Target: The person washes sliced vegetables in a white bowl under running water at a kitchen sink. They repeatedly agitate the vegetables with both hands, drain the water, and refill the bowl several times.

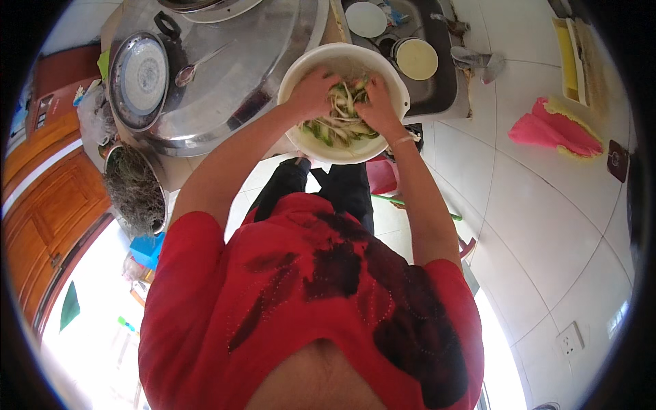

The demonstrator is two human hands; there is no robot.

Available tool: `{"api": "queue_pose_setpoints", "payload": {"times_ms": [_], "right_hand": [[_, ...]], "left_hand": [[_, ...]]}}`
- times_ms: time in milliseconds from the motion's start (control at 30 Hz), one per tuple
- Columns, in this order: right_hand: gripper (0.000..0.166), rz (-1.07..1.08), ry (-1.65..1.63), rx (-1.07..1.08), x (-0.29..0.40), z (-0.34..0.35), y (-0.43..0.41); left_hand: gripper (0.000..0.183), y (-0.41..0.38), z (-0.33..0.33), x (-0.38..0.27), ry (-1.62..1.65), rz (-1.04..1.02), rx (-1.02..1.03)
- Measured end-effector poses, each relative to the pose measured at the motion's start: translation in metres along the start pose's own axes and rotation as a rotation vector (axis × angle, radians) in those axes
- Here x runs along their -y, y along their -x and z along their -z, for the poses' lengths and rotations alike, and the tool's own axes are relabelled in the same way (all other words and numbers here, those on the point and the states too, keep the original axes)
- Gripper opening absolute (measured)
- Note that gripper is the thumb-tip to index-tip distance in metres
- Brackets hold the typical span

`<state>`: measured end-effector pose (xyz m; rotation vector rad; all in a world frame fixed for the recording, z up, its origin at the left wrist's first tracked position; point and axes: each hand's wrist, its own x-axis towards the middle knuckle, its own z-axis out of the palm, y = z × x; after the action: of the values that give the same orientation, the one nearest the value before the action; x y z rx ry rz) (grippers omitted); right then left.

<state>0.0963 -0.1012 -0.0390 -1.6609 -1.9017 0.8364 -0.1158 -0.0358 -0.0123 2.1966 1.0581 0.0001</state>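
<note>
Before me is a white plastic basin (287, 123) with sliced green and white vegetable strips (343, 125) in it. My left hand (315, 92) reaches into the basin from the left, its fingers curled at the heap of strips. From the right, my right hand (376, 107) has its fingers among the same strips, and some of them lie between the two hands. Both hands are slightly blurred. Whether either hand grips any strips does not show clearly.
A dark sink (435, 97) with bowls (416, 60) and a faucet (451, 23) adjoins the basin at the right. Left are a large round metal lid (230, 66), a spoon (185, 76) and a metal pan holding a plate (145, 77). A pink cloth (553, 128) hangs on the tiled wall.
</note>
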Motion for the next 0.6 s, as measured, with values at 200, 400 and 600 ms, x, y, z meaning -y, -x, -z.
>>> {"api": "queue_pose_setpoints", "payload": {"times_ms": [200, 400, 600], "right_hand": [[0.095, -0.023, 0.304, 0.188, 0.082, 0.034, 0.044], [0.112, -0.201, 0.358, 0.217, 0.09, -0.005, 0.04], [0.117, -0.175, 0.342, 0.246, 0.059, -0.002, 0.001]], "left_hand": [[0.091, 0.056, 0.025, -0.024, -0.303, -0.249, 0.091], [0.099, 0.053, 0.002, -0.033, -0.42, -0.099, 0.088], [0.095, 0.012, 0.0, -0.035, -0.407, 0.044, 0.234]]}}
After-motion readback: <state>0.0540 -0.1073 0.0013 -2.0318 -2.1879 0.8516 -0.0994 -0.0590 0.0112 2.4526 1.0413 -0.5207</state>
